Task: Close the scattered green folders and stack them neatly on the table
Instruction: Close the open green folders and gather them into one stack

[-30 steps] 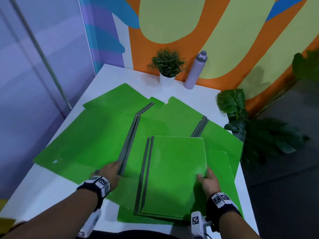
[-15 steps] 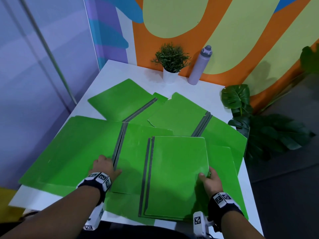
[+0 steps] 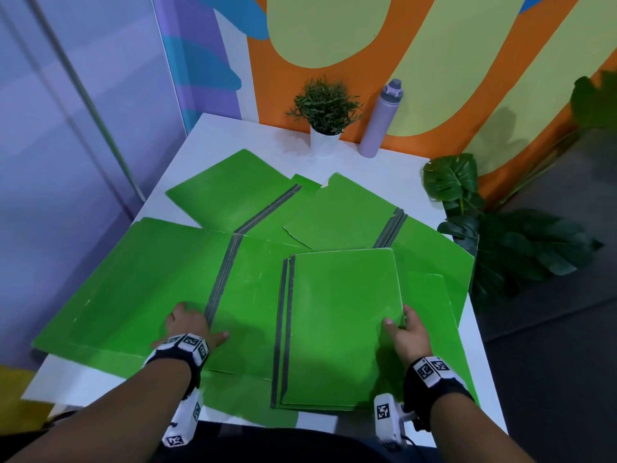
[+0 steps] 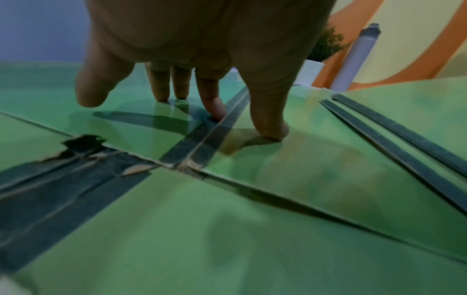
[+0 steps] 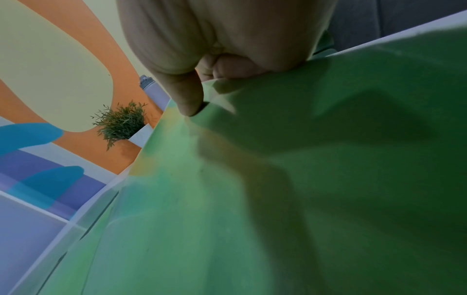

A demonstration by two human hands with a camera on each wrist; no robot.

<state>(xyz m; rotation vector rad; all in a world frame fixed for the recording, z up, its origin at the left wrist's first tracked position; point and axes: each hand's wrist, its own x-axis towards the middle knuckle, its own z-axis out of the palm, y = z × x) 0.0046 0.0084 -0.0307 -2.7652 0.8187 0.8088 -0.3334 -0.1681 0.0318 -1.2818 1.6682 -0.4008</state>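
Two hands (image 3: 192, 324) (image 3: 405, 332) meet folders (image 3: 340, 322); the right wrist view shows pinching.

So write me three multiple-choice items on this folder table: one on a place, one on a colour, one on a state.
1. Where does the left hand rest?
A. on the open folder beside its grey spine
B. on the bottle
C. on the plant pot

2. What colour is the bottle by the wall?
A. red
B. lilac
C. black

3. What state is the folder that the right hand grips?
A. spread open
B. closed
C. standing upright

Answers: 1 A, fingertips touch the green sheet next to the spine. 2 B, it is pale purple. 3 B, its cover lies flat and shut, and the thumb pinches its right edge.
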